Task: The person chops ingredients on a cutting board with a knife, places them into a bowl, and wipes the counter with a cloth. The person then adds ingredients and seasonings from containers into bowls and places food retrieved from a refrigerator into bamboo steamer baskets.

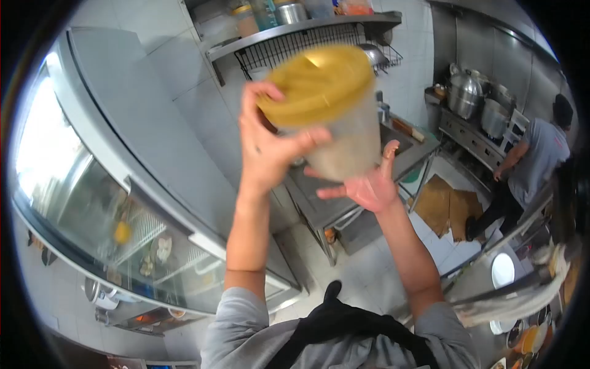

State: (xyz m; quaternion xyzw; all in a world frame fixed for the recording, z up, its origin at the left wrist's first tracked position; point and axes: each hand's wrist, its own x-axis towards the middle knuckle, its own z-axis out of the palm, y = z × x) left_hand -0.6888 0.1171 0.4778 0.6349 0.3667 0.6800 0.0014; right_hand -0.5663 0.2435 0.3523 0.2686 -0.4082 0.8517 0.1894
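A large, cloudy plastic container with a yellow lid is held up in front of me, tilted and slightly blurred. My left hand is closed around its left side, fingers near the lid's edge and thumb across the wall below. Beneath the container's bottom, my right hand is palm up with fingers and thumb spread. It appears to touch the base, though I cannot tell how much weight it bears. The contents are not clear through the wall.
To the left stands a glass-door fridge. A wall shelf with jars and pots is behind the container, above a steel sink table. At right, a person stands by a stove with pots. Cardboard lies on the floor.
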